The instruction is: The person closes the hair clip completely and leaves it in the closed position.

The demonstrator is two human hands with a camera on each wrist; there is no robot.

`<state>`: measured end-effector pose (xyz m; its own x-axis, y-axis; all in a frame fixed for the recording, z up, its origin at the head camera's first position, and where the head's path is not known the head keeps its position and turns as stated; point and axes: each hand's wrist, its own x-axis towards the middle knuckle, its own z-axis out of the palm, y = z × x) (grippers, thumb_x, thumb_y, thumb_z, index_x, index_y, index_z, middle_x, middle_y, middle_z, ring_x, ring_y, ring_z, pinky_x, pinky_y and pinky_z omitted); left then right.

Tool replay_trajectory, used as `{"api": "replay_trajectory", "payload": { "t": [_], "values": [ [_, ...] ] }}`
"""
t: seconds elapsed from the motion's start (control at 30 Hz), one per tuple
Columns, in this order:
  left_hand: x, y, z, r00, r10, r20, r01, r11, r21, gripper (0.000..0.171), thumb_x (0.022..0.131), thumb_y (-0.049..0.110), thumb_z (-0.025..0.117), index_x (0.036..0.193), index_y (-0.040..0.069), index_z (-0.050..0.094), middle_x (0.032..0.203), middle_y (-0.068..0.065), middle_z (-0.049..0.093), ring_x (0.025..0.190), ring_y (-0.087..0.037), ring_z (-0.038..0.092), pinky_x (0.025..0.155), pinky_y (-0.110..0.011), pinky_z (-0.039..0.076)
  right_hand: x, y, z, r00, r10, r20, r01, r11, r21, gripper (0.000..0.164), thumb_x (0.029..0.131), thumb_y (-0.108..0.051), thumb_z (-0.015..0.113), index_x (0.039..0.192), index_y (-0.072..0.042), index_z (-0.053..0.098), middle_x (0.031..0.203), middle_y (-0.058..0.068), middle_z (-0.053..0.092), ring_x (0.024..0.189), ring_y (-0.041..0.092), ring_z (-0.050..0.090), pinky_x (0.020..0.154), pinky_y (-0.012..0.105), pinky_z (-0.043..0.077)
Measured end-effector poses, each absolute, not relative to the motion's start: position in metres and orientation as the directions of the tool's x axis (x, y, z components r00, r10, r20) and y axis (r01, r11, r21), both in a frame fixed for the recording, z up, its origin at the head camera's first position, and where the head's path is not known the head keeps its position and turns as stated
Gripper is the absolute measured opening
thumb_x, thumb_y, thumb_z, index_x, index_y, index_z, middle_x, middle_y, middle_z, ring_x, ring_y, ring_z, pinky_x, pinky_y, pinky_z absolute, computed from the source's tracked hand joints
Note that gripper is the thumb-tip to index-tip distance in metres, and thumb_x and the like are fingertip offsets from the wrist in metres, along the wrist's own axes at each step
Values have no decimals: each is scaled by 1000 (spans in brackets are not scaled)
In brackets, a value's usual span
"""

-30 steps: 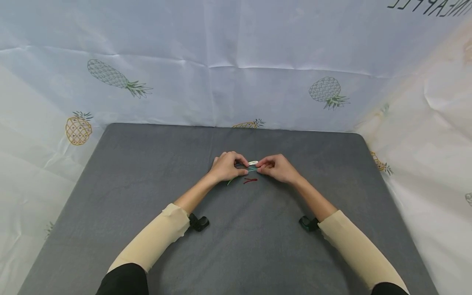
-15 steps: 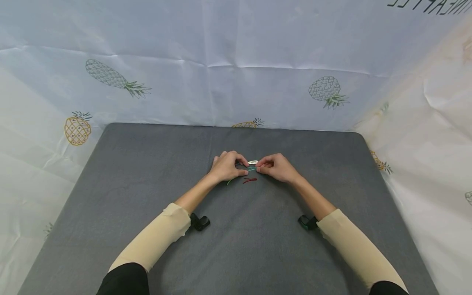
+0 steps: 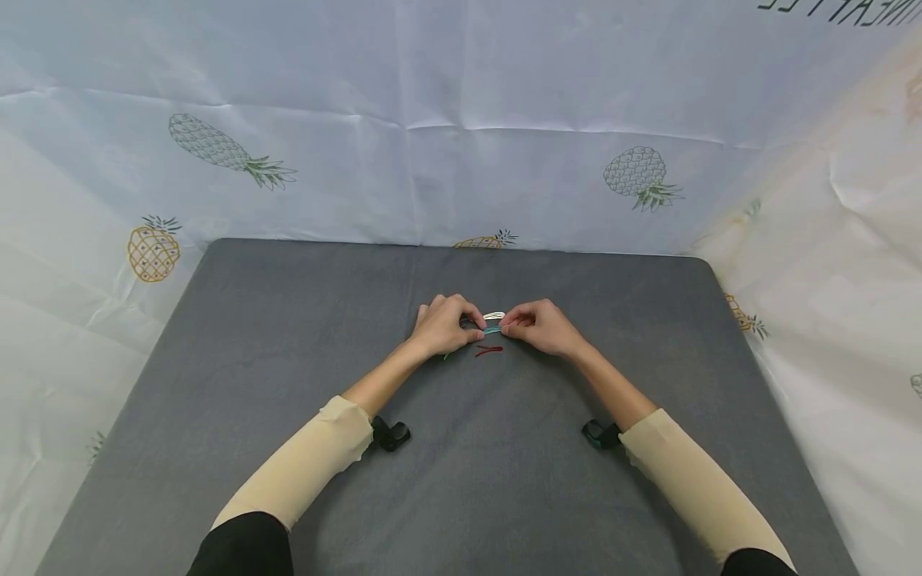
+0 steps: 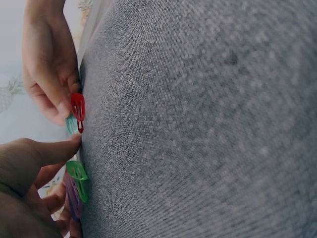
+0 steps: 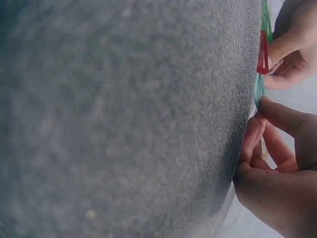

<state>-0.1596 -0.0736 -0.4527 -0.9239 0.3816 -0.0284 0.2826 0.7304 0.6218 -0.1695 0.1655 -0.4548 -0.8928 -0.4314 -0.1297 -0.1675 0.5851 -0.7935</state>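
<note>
A teal snap hair clip (image 3: 493, 329) spans the gap between the two hands near the table's far side. My left hand (image 3: 441, 326) pinches its left end between thumb and fingers, and my right hand (image 3: 545, 329) pinches the right end. Just in front, on the cloth, lies a red snap hair clip (image 3: 489, 350) with its two arms spread. Behind the teal one rests a white hair clip (image 3: 494, 316). Below my left thumb, the left wrist view shows a green hair clip (image 4: 78, 176) and a purple hair clip (image 4: 73, 198), partly hidden by the fingers.
A grey cloth-covered table (image 3: 475, 480) extends beneath both forearms. Behind it hangs a pale curtain (image 3: 346, 176) printed with pineapples. Dark wrist-worn devices, such as the black mount (image 3: 390, 434), stick out inward from the sleeves.
The teal hair clip's two strips, spread apart earlier, now lie closer together between the fingers. Less of the green hair clip shows beside the left hand. Both hands stay nearly in place.
</note>
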Motion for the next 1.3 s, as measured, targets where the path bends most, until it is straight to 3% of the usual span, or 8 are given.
{"api": "replay_trajectory", "payload": {
  "t": [0.4,1.07,1.3],
  "values": [
    [-155,-75,-446,-914,397,-87,242,704,668,8,103,22,77,106,18,83,123,-6,73,114,-30,56,95,-51,34,-167,163,-452,-880,-467,-88,-199,529,-825,15,105,-11,73,112,-1,80,99,18,77,81,17,67,73,23,52],
    [-155,-79,-443,-911,412,-32,267,645,716,11,106,20,72,105,15,82,124,-7,73,115,-30,56,97,-52,35,-167,160,-442,-874,-481,-72,-210,508,-835,16,108,-9,67,114,2,77,103,23,76,81,27,69,68,26,52],
    [-157,-79,-445,-907,420,43,313,600,736,9,104,18,75,107,13,82,121,-9,74,107,-29,63,93,-48,44,-167,163,-443,-887,-457,-75,-181,492,-851,17,108,-9,67,117,3,76,106,25,75,85,28,72,73,31,57]
  ]
}}
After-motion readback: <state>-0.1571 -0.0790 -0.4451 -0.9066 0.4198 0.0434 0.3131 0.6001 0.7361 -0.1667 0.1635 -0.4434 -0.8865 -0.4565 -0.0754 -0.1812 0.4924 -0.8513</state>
